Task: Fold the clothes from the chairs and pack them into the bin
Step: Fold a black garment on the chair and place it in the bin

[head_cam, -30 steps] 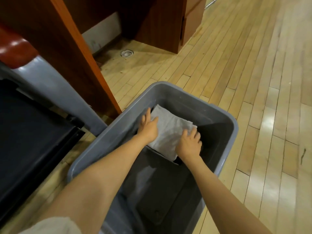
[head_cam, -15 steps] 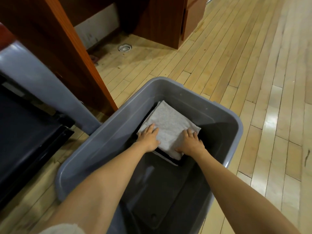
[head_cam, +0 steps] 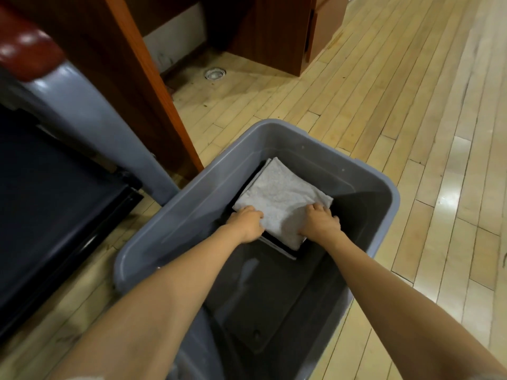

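A grey plastic bin (head_cam: pixel 175 223) stands on the wooden floor in front of me. Inside, at its far end, a folded light grey cloth (head_cam: pixel 279 196) lies on top of a dark folded garment (head_cam: pixel 285 252) with a pale edge. My left hand (head_cam: pixel 245 223) grips the cloth's near left edge, with the fingertips hidden at the fabric. My right hand (head_cam: pixel 319 223) holds the near right edge with bent fingers on top. The near half of the bin floor is bare.
A dark chair seat (head_cam: pixel 49 204) with a grey frame (head_cam: pixel 90 127) stands to the left of the bin. Behind it rises a brown wooden panel (head_cam: pixel 131 78), with a wooden cabinet (head_cam: pixel 274 31) further back. Wooden floor (head_cam: pixel 411 133) extends to the right.
Both hands have slid back from the top of the cloth to its near edges, and their fingers have curled. The cloth has settled flat on the dark garment.
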A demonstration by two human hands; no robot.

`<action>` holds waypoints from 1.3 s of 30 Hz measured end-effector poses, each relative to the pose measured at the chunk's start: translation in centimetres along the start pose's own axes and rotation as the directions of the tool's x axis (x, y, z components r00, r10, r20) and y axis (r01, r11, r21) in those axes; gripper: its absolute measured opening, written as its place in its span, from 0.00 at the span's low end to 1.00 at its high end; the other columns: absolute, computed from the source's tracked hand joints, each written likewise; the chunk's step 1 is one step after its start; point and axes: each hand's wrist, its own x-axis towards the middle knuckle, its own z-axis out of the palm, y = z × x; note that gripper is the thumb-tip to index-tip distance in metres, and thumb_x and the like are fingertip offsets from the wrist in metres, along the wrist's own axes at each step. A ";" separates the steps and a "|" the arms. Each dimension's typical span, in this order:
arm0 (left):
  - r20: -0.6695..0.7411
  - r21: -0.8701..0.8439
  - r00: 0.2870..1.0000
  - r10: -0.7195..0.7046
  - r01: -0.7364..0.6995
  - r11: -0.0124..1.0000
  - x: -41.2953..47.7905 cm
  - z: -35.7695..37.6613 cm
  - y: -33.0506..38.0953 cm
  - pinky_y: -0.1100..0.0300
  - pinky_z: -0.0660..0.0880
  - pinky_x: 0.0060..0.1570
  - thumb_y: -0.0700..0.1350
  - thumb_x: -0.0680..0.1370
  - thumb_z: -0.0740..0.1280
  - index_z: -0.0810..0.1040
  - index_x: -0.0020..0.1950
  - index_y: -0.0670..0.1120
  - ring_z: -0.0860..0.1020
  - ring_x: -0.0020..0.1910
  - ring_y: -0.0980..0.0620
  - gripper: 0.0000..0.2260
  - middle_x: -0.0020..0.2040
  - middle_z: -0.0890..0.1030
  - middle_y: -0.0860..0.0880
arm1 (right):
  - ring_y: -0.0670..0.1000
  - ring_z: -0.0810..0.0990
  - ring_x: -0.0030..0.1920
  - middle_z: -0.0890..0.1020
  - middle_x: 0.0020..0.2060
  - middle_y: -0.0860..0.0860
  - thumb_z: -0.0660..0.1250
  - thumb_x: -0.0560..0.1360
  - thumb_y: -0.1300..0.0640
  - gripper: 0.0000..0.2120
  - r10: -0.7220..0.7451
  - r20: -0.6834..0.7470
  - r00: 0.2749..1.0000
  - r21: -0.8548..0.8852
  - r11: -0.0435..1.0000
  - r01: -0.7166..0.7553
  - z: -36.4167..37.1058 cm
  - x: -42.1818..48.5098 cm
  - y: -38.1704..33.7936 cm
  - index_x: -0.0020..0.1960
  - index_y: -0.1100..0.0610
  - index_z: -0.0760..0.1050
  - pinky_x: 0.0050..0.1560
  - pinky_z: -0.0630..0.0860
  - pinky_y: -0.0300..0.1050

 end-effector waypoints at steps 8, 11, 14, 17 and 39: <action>-0.121 -0.070 0.992 -0.046 0.037 0.997 -13.4 -4.4 -2.4 0.52 0.72 0.61 0.50 0.80 0.63 0.72 0.68 0.47 0.73 0.63 0.44 0.18 0.67 0.74 0.45 | 0.58 0.65 0.69 0.70 0.68 0.55 0.63 0.79 0.51 0.21 -0.482 -0.199 0.853 -0.115 0.876 0.468 -5.5 -11.5 -6.8 0.69 0.55 0.68 0.68 0.62 0.52; -0.220 -0.109 0.964 -0.151 0.129 0.986 -21.1 -6.5 -5.8 0.56 0.72 0.58 0.49 0.79 0.64 0.75 0.65 0.47 0.74 0.62 0.44 0.15 0.64 0.76 0.44 | 0.57 0.66 0.68 0.72 0.66 0.55 0.63 0.78 0.53 0.20 -0.715 -0.253 0.651 -0.249 0.699 0.671 -7.4 -16.8 -12.2 0.69 0.56 0.70 0.67 0.62 0.49; -0.340 -0.196 0.895 -0.289 0.234 0.952 -29.6 -7.8 -10.2 0.53 0.73 0.59 0.53 0.77 0.65 0.76 0.63 0.50 0.76 0.60 0.45 0.16 0.63 0.78 0.47 | 0.57 0.68 0.67 0.74 0.64 0.55 0.64 0.77 0.55 0.19 -0.857 -0.247 0.453 -0.348 0.515 0.784 -8.6 -22.1 -18.6 0.68 0.56 0.71 0.65 0.63 0.48; -0.443 -0.298 0.801 -0.403 0.292 0.909 -38.5 -7.8 -14.3 0.50 0.73 0.61 0.53 0.78 0.64 0.74 0.67 0.51 0.76 0.60 0.49 0.18 0.63 0.78 0.50 | 0.55 0.69 0.66 0.74 0.64 0.54 0.63 0.79 0.53 0.19 -0.937 -0.192 0.292 -0.383 0.346 0.856 -8.6 -27.7 -25.4 0.69 0.56 0.70 0.66 0.65 0.48; -0.331 -0.791 0.012 -0.944 0.543 0.284 -65.9 12.9 -40.0 0.47 0.68 0.63 0.49 0.78 0.59 0.75 0.65 0.46 0.67 0.67 0.43 0.18 0.67 0.73 0.46 | 0.58 0.65 0.69 0.66 0.69 0.56 0.63 0.79 0.51 0.27 -0.936 0.322 -0.145 -0.332 -0.255 0.908 13.9 -48.6 -63.9 0.75 0.53 0.59 0.65 0.69 0.56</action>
